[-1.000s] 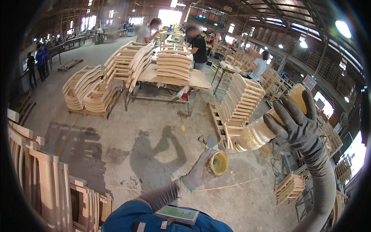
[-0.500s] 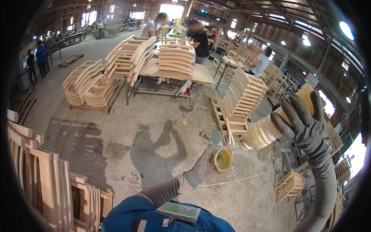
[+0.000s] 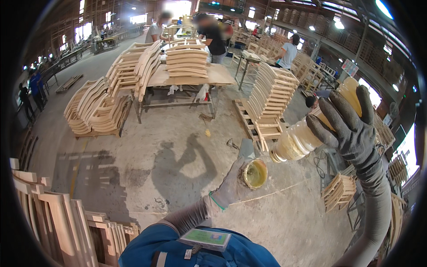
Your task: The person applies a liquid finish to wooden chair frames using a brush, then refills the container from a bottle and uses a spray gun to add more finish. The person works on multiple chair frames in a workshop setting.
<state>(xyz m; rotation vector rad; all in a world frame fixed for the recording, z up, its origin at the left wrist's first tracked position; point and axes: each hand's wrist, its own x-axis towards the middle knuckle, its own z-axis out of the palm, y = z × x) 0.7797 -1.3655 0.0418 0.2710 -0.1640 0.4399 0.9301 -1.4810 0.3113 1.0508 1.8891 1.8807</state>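
My left hand (image 3: pixel 231 184), in a grey glove with a green-edged cuff, is closed around a small round cup (image 3: pixel 256 174). The cup's crusted rim faces up and some yellowish stuff shows inside. A flat grey blade-like piece (image 3: pixel 247 148) sticks up beyond the fingers; whether this hand grips it I cannot make out. In a dark grey glove, my right hand (image 3: pixel 349 127) is wrapped round a clear ribbed plastic bottle (image 3: pixel 296 140) with yellowish contents. The bottle is tilted, its mouth low and just up and right of the cup, apart from it. No stream shows between them.
Wooden chair parts stand close at lower left (image 3: pixel 62 222). Ahead, a work table (image 3: pixel 218 74) carries stacked curved slats. A tall stack of chair frames (image 3: pixel 271 95) sits on a pallet (image 3: pixel 244 113), with a smaller wooden stack (image 3: pixel 339 191) at right. Several people work farther off.
The view has shifted slightly, moving the surroundings left in the picture. Both hands keep their holds; the bottle's mouth is a little higher and slightly left, still near the cup.
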